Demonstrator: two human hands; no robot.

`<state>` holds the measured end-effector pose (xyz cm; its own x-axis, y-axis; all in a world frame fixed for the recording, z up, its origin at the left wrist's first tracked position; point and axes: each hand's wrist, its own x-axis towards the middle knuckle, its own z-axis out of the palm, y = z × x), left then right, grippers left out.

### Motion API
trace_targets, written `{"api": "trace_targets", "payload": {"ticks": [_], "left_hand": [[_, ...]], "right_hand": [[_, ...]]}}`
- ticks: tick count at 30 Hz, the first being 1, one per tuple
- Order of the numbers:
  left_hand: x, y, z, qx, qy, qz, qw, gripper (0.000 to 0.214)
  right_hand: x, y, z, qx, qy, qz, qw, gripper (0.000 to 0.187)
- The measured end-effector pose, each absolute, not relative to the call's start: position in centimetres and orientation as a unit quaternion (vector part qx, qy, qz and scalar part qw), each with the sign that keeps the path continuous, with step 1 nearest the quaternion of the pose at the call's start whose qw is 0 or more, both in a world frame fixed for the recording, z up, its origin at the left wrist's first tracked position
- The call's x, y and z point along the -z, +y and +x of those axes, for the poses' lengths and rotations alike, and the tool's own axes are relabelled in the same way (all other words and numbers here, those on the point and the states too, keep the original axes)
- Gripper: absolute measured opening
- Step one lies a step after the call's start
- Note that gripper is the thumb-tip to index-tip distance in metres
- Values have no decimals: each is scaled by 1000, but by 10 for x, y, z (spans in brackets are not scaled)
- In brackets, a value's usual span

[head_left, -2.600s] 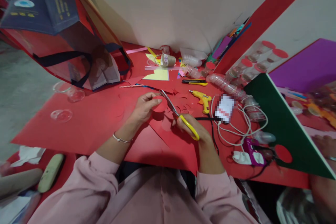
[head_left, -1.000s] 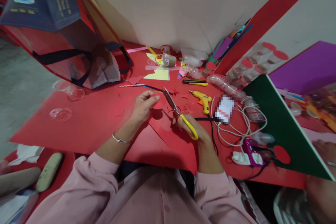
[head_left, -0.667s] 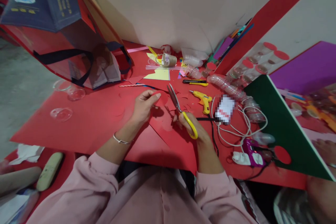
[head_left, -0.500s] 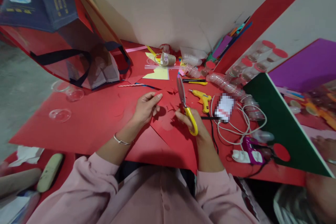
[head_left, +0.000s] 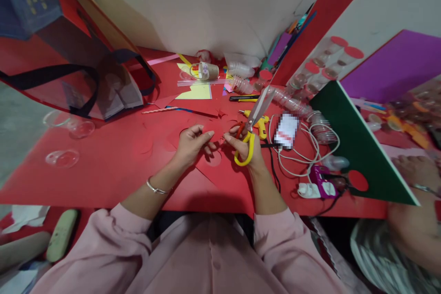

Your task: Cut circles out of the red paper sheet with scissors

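Observation:
My left hand is closed, thumb against fingers, on a small red paper piece that blends into the red surface behind it. Hooked in my right hand is a pair of scissors with yellow-edged handles, blades slightly apart and pointing away to the upper right. The right thumb and index fingertip come together near the paper's right edge; whether they touch it I cannot tell. Beneath both hands lie red paper sheets and curled red scraps.
A yellow glue gun, a cutter knife and a phone with white cable sit to the right. Behind are yellow paper and a small cup. A green board leans right, near another person's arm. A large bag stands left.
The view has shifted a little to the right. My right hand has come closer to my left, and the scissors have turned, their blades now tilting rightward and spread apart.

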<state>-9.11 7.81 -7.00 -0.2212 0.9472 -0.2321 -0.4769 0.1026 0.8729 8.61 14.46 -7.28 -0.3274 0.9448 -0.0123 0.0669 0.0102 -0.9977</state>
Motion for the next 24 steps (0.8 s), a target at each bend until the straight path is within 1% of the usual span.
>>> {"api": "trace_targets", "payload": {"ticks": [4, 18, 24], "left_hand": [[71, 77, -88, -611, 482, 256, 573, 41], [67, 75, -87, -592, 501, 283, 564, 35], [69, 77, -86, -589, 504, 263, 574, 38]], "right_hand": [[76, 145, 87, -561, -598, -424, 385, 39], [81, 147, 85, -584, -565, -413, 413, 38], [76, 144, 84, -580, -563, -428, 404, 36]]}}
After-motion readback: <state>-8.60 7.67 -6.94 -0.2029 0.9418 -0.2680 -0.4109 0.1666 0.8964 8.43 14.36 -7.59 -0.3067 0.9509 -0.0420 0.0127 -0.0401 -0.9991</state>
